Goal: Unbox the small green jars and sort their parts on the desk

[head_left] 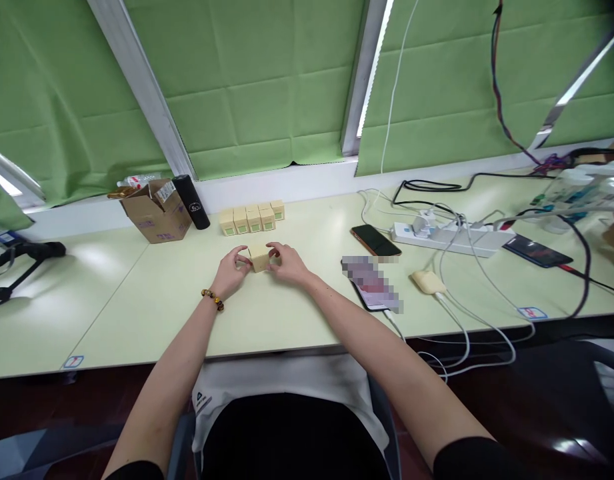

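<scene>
A small tan cardboard box (259, 259) stands on the pale table in front of me, between my two hands. My left hand (233, 270) grips its left side, with thumb and fingers curled against it. On the box's right side, my right hand (287, 263) holds it with bent fingers. Just behind, a cluster of several similar small boxes (249, 220) stands close together, green-edged labels on their fronts. A beaded bracelet (213, 299) circles my left wrist.
An opened brown carton (159, 213) and a black cylinder (191, 202) stand at the back left. To the right lie a dark phone (375, 240), a lit phone (371, 283), a cream charger (429, 282) and a white power strip (449, 239) amid loose cables.
</scene>
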{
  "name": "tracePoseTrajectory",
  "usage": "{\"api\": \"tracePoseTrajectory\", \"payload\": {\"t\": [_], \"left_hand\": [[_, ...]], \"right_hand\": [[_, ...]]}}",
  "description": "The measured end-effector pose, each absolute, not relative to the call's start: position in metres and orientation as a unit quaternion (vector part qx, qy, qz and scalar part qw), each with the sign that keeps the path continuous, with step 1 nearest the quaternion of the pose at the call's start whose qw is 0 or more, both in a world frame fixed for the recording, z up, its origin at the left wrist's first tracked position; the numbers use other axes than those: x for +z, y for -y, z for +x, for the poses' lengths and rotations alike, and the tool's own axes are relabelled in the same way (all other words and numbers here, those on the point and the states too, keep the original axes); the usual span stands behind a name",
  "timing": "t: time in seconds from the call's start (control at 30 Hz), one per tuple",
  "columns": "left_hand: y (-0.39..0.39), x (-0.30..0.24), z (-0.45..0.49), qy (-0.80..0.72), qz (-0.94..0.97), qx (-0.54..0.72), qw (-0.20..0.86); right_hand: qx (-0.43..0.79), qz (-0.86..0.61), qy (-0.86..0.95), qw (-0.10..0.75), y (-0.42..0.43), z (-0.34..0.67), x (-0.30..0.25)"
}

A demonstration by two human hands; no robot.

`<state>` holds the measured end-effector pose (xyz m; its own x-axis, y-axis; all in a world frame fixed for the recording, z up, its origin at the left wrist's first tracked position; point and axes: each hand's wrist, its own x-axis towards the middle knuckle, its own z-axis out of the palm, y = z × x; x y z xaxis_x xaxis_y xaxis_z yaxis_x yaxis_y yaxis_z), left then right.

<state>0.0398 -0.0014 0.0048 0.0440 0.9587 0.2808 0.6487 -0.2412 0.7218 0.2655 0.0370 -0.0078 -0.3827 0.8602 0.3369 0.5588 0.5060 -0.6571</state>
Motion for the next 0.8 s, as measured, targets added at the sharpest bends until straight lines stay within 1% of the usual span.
{"api": "tracePoseTrajectory", "payload": {"t": [0.1,0.23,0.4,0.5,0.6,0.7,0.8], "left_hand": [[0.004,0.005,0.043,-0.583,0.696,0.366,0.203],[0.008,0.006,0.049,-0.615,0.695,0.336,0.16],[0.009,0.004,0.055,-0.646,0.69,0.307,0.11],[0.008,0.001,0.055,-0.634,0.697,0.322,0.093],[0.008,-0.001,0.054,-0.605,0.705,0.364,0.066],[0.01,0.002,0.053,-0.56,0.719,0.412,0.0],[0.013,0.007,0.053,-0.495,0.744,0.438,-0.1]], "right_hand": [[0.237,-0.448,0.792,0.34,-0.036,0.265,-0.007],[0.26,-0.449,0.781,0.348,-0.034,0.263,-0.008],[0.324,-0.408,0.762,0.384,-0.033,0.261,-0.013],[0.35,-0.391,0.751,0.4,-0.033,0.26,-0.014],[0.373,-0.367,0.737,0.427,-0.034,0.259,-0.016],[0.376,-0.324,0.731,0.469,-0.033,0.256,-0.014],[0.334,-0.284,0.736,0.516,-0.026,0.254,-0.007]]}}
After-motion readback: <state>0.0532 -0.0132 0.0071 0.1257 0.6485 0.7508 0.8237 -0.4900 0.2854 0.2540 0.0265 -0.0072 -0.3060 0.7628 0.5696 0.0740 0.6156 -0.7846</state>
